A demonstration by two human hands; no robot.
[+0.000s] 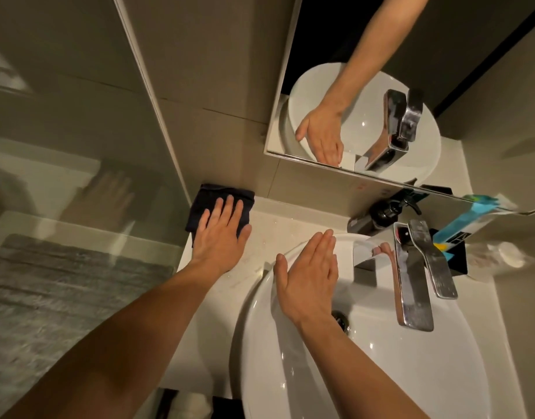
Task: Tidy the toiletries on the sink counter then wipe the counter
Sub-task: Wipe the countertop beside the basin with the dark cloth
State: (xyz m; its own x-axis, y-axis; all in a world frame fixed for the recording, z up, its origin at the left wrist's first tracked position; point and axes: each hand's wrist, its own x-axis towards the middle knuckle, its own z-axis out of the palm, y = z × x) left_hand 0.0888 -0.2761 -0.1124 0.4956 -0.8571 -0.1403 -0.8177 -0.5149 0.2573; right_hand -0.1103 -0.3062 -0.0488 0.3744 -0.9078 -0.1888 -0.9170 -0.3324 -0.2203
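Note:
A dark folded cloth (208, 201) lies on the pale counter (269, 225) in its far left corner, against the wall. My left hand (220, 234) presses flat on the cloth, fingers spread. My right hand (308, 273) rests flat and empty on the far rim of the white basin (290, 373). A dark pump bottle (378, 216) stands behind the basin by the wall. A blue and white tube (468, 219) sticks out of a black holder (455, 261) to the right of the tap.
A chrome tap (417, 273) reaches over the basin from the right. A mirror (366, 86) above the wall reflects the hand, basin and tap. A glass panel (78, 176) bounds the counter on the left, with a grey mat (63, 282) behind it.

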